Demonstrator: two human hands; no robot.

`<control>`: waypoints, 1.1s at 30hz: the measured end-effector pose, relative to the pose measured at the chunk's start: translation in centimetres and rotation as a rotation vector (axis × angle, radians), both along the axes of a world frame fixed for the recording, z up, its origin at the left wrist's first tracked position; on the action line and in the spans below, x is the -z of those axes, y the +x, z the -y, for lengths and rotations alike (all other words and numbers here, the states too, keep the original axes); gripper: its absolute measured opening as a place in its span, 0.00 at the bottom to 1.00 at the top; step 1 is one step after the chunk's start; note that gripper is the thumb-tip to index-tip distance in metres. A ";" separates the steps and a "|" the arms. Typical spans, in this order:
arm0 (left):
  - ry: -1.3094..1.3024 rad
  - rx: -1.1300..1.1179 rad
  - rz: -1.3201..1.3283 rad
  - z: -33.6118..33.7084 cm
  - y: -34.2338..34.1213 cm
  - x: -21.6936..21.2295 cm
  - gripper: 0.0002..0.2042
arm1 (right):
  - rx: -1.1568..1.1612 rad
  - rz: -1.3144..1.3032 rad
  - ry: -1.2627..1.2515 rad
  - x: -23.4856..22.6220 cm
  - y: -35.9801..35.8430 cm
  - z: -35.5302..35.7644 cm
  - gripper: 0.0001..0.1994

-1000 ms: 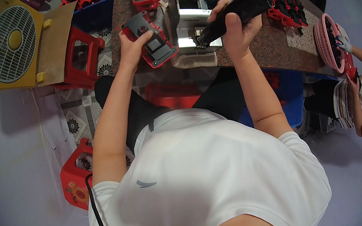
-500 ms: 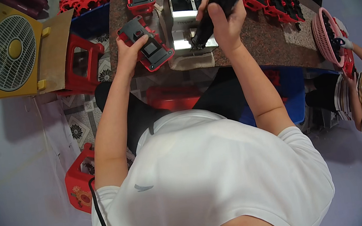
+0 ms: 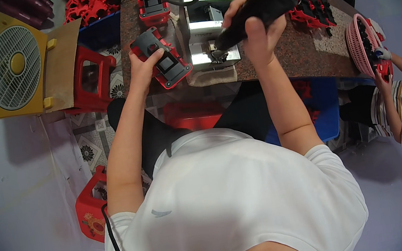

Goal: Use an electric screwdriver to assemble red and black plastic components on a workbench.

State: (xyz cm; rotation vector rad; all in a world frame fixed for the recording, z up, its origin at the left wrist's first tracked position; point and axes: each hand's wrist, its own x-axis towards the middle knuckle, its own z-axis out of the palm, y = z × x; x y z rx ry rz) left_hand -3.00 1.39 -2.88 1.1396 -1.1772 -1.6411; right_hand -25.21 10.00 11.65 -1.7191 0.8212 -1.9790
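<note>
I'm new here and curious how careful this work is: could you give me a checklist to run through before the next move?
1. Left hand grips the rectangular red-and-black plastic part: ok.
2. Right hand holds the black cylindrical tool: ok.
3. Tool's tip is over the near end of the silver boxy metal machine: ok; contact cannot be told.
4. Screw on the tip: cannot tell, too small.
5. Looped black cable clear of the machine: cannot tell, it overlaps the far end in view.
6. Co-worker's gloved hand away from the machine: ok.
</note>
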 end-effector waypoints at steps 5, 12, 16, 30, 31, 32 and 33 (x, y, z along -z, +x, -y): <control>0.031 0.026 0.039 0.3 0.0 -0.5 0.35 | 0.064 -0.085 -0.022 -0.3 -0.7 0.4 0.24; 0.043 0.031 0.036 -0.4 0.2 -1.3 0.32 | 0.084 -0.008 -0.020 0.7 0.1 -1.6 0.23; 0.051 0.020 0.044 -0.3 0.2 -1.1 0.32 | 0.087 0.023 0.000 1.9 0.2 -1.4 0.24; 0.042 0.021 0.019 -0.5 0.4 -0.6 0.33 | 0.091 -0.024 0.035 3.3 1.2 -1.4 0.23; 0.052 0.020 0.032 -0.5 0.3 -0.9 0.33 | 0.097 -0.032 0.034 3.4 1.1 -1.2 0.22; 0.061 0.019 0.046 -0.6 0.3 -1.2 0.33 | 0.099 -0.032 0.036 3.2 0.9 -0.8 0.22; 0.063 0.021 0.046 -0.8 0.4 -1.5 0.33 | 0.108 -0.042 0.077 2.9 0.6 -0.2 0.20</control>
